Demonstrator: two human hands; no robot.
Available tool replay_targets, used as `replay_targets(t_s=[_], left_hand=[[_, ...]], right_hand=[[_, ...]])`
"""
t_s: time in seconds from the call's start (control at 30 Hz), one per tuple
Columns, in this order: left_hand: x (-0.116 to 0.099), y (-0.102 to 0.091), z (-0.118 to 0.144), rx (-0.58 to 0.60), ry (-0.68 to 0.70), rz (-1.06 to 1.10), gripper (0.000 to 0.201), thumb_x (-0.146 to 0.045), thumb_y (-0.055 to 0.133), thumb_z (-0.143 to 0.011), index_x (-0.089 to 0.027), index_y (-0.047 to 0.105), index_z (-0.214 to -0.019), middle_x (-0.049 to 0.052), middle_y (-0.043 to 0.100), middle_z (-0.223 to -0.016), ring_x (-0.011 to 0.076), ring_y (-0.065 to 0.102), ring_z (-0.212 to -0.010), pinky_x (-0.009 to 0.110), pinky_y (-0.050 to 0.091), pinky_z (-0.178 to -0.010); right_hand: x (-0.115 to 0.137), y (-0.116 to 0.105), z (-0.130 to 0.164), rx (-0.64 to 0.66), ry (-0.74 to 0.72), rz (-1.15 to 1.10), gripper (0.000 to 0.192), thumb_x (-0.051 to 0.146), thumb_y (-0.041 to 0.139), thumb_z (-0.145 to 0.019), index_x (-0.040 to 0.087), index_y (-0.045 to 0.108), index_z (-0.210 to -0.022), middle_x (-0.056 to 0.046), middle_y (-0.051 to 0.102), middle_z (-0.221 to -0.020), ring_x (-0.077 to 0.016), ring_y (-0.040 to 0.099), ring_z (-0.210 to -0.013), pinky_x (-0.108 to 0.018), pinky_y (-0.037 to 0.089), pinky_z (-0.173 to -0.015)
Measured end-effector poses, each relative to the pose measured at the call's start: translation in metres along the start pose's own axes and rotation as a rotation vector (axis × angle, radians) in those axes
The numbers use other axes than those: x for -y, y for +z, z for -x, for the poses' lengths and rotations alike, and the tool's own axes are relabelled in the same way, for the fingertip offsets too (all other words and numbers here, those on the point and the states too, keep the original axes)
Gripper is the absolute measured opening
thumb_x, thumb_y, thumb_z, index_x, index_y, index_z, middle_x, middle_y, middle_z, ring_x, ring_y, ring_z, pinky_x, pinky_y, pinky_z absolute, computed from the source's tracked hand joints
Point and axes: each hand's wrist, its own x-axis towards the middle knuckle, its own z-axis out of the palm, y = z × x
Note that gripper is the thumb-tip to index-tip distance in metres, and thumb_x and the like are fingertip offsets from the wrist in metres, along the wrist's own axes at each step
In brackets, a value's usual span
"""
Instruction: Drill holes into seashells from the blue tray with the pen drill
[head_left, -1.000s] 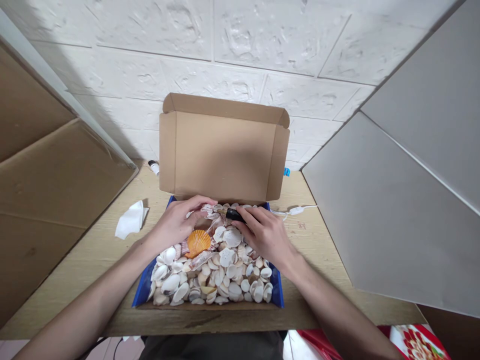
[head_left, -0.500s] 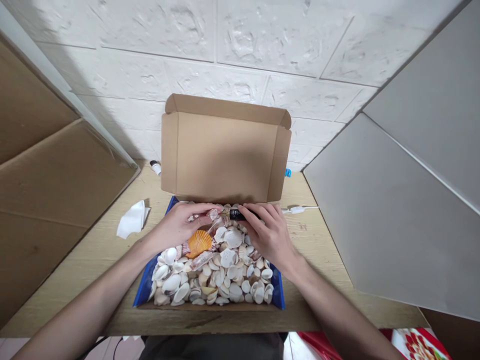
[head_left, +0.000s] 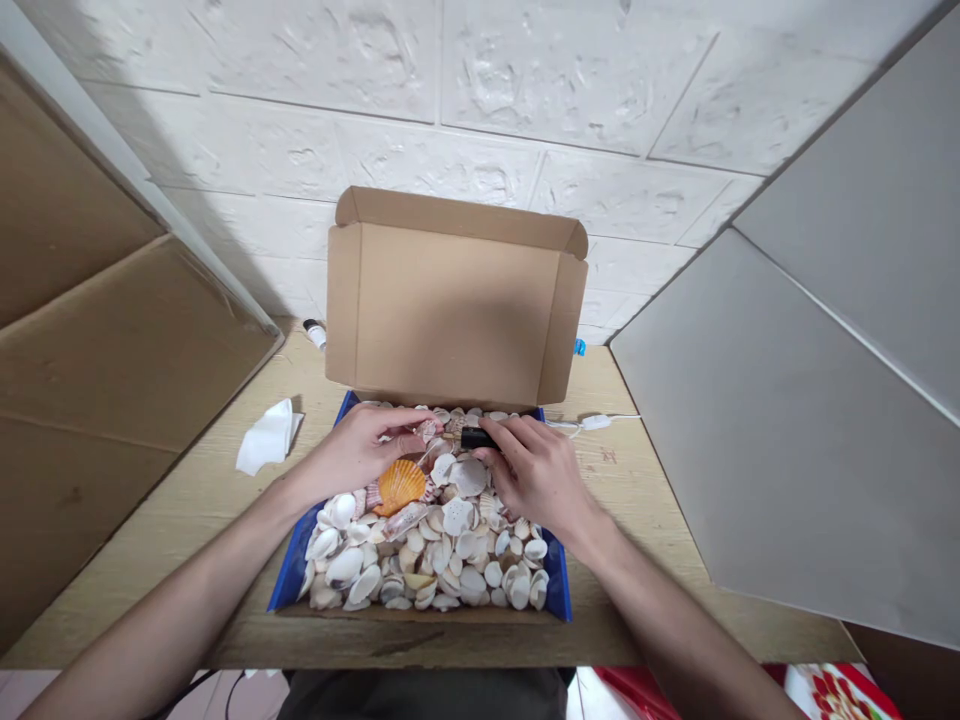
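Note:
A blue-sided cardboard box (head_left: 289,585) stands on the wooden table, filled with several white and pale seashells (head_left: 450,555). One bright orange scallop shell (head_left: 400,483) lies near the middle left. My left hand (head_left: 360,450) pinches a small pinkish shell (head_left: 426,431) over the far part of the pile. My right hand (head_left: 534,472) grips a small black tool (head_left: 475,438) whose tip points at that shell. The box's brown lid (head_left: 454,305) stands upright behind both hands.
A crumpled white tissue (head_left: 266,438) lies on the table at the left. A small white bottle with a dark cap (head_left: 316,334) and a blue item (head_left: 576,347) sit by the wall. A white cord (head_left: 596,422) runs right of the box. Cardboard panel left, grey board right.
Both hands have stayed over the far end of the shell pile. My right hand with the black tool has drawn slightly nearer to me; the view has shifted a little.

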Motion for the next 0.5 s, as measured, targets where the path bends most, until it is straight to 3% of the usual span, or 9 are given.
replay_targets(t_s=[0.33, 0.5], left_hand=[[-0.0007, 0.0015, 0.0017, 0.065, -0.026, 0.008, 0.036, -0.033, 0.061, -0.082, -0.016, 0.072, -0.111, 0.008, 0.075, -0.102, 0.0217, 0.067, -0.082, 0.029, 0.052, -0.075], [-0.0029, 0.0034, 0.0024, 0.119, -0.026, 0.014, 0.034, -0.031, 0.06, -0.083, -0.014, 0.072, -0.109, 0.006, 0.075, -0.096, 0.0169, 0.064, -0.078, 0.025, 0.05, -0.073]], right_hand=[[-0.0037, 0.0015, 0.0036, -0.097, -0.064, -0.004, 0.031, 0.015, 0.054, -0.09, 0.018, 0.058, -0.12, -0.009, 0.069, -0.107, -0.0215, 0.058, -0.095, -0.037, 0.043, -0.078], [-0.0004, 0.0017, 0.0009, 0.048, -0.046, -0.032, 0.025, 0.025, 0.05, -0.093, 0.014, 0.061, -0.112, -0.009, 0.07, -0.094, -0.0199, 0.06, -0.08, -0.034, 0.044, -0.068]])
